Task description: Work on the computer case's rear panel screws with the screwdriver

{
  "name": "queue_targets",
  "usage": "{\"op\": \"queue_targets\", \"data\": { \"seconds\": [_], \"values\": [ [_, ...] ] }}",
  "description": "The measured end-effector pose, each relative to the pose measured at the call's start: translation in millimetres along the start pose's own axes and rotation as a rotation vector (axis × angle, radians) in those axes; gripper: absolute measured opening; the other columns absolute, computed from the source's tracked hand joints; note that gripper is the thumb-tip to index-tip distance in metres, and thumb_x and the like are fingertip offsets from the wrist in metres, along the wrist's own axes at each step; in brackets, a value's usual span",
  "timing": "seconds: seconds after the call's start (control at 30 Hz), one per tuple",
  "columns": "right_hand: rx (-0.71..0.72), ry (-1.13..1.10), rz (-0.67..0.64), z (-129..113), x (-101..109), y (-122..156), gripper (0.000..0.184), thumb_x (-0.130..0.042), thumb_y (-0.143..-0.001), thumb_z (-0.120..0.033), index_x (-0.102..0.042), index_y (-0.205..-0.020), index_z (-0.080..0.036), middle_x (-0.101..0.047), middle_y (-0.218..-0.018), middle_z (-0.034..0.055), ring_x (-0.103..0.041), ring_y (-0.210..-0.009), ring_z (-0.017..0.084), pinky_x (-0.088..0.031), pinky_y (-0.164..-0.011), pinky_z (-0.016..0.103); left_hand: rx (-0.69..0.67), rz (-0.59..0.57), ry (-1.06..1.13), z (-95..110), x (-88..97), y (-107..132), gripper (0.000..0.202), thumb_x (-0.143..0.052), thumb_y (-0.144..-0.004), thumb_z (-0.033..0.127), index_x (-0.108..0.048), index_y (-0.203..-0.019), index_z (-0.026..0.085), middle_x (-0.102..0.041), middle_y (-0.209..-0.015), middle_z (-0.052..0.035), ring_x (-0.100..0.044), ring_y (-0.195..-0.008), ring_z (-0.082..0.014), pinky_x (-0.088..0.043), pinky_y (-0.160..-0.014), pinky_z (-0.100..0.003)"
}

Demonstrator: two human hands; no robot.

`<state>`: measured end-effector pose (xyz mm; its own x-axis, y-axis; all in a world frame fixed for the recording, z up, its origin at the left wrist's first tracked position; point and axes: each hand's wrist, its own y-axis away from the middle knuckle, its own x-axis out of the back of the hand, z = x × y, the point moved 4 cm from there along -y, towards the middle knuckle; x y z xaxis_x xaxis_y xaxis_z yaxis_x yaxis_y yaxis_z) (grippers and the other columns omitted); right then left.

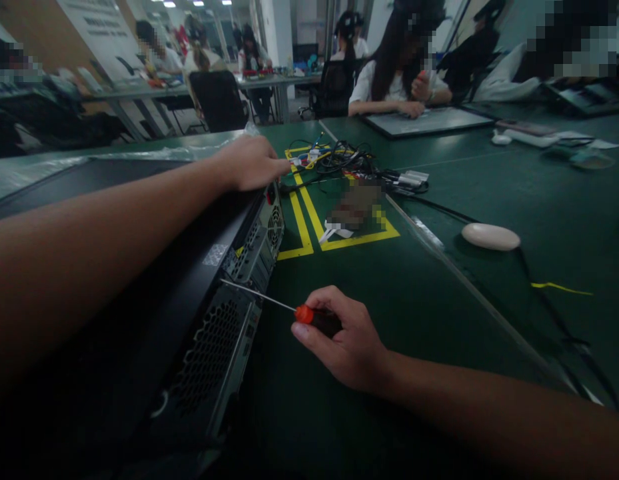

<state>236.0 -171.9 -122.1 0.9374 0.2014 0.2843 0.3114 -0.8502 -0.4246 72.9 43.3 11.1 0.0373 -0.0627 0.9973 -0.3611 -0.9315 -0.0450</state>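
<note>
A black desktop computer case (189, 257) lies on the left, its rear panel with vents and ports turned to the right. My left hand (249, 162) rests on the far rear corner of the case, thumb pointing right over the edge; its other fingers are largely hidden, closed over the case. In my right hand (346, 337) is a screwdriver (304, 313) with a red and black handle. The long shaft points left, and its tip meets the upper edge of the rear panel. Whether a screw sits under the tip I cannot make out.
Beyond the case lies a tangle of cables (344, 160), near yellow tape (309, 227) on the green table (439, 413). A pale oval object (490, 237) and black cable are at right. A person (389, 87) works over a flat panel (432, 121) across the table.
</note>
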Motion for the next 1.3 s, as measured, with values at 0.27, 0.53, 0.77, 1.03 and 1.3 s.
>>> {"op": "queue_targets", "data": {
  "seconds": [0.27, 0.53, 0.77, 1.03, 1.3],
  "values": [
    [0.035, 0.042, -0.004, -4.6, 3.6, -2.1, 0.007, -0.068, -0.098, -0.027, -0.068, -0.099, -0.02, -0.064, -0.082, 0.0005, -0.058, -0.067, 0.015, -0.047, -0.063, 0.028, -0.009, 0.012, 0.022, 1.4, 1.7, 3.2, 0.071, -0.034, -0.096, 0.056, -0.082, -0.091, 0.004, -0.066, -0.083, -0.0164, -0.053, -0.081, -0.0225, -0.038, -0.078, -0.038],
    [0.052, -0.003, -0.015, -5.8, 2.4, -1.0, 0.01, -0.067, -0.098, -0.026, -0.067, -0.106, -0.021, -0.066, -0.083, 0.0001, -0.061, -0.069, 0.015, -0.049, -0.064, 0.029, -0.035, 0.035, 0.031, -0.7, 1.0, 1.9, 0.069, -0.034, -0.097, 0.053, -0.082, -0.088, 0.005, -0.061, -0.078, -0.0128, -0.043, -0.073, -0.0187, -0.032, -0.071, -0.036],
    [0.03, 0.015, 0.016, -3.3, 1.0, -0.1, 0.019, -0.075, -0.092, -0.022, -0.057, -0.098, -0.024, -0.06, -0.079, -0.0048, -0.055, -0.063, 0.012, -0.043, -0.058, 0.025, -0.007, 0.024, 0.037, -0.9, 0.6, 1.9, 0.07, -0.035, -0.097, 0.054, -0.083, -0.094, 0.003, -0.065, -0.082, -0.0147, -0.047, -0.078, -0.0201, -0.034, -0.075, -0.036],
    [0.019, 0.035, 0.004, -1.9, 1.8, -0.8, 0.018, -0.074, -0.093, -0.026, -0.057, -0.099, -0.024, -0.061, -0.081, -0.0039, -0.057, -0.064, 0.013, -0.044, -0.059, 0.026, -0.003, 0.009, 0.017, 1.0, 1.5, 2.3, 0.072, -0.034, -0.098, 0.054, -0.082, -0.099, 0.001, -0.069, -0.088, -0.0169, -0.048, -0.08, -0.0199, -0.036, -0.078, -0.035],
    [0.026, 0.037, 0.01, -2.3, 2.0, 0.2, 0.018, -0.074, -0.093, -0.025, -0.058, -0.1, -0.024, -0.062, -0.081, -0.0037, -0.057, -0.064, 0.013, -0.045, -0.059, 0.026, -0.033, 0.007, 0.011, -0.3, 0.9, 1.0, 0.072, -0.033, -0.098, 0.053, -0.081, -0.094, 0.0, -0.067, -0.085, -0.0174, -0.047, -0.077, -0.0199, -0.035, -0.074, -0.036]
  ]
}}
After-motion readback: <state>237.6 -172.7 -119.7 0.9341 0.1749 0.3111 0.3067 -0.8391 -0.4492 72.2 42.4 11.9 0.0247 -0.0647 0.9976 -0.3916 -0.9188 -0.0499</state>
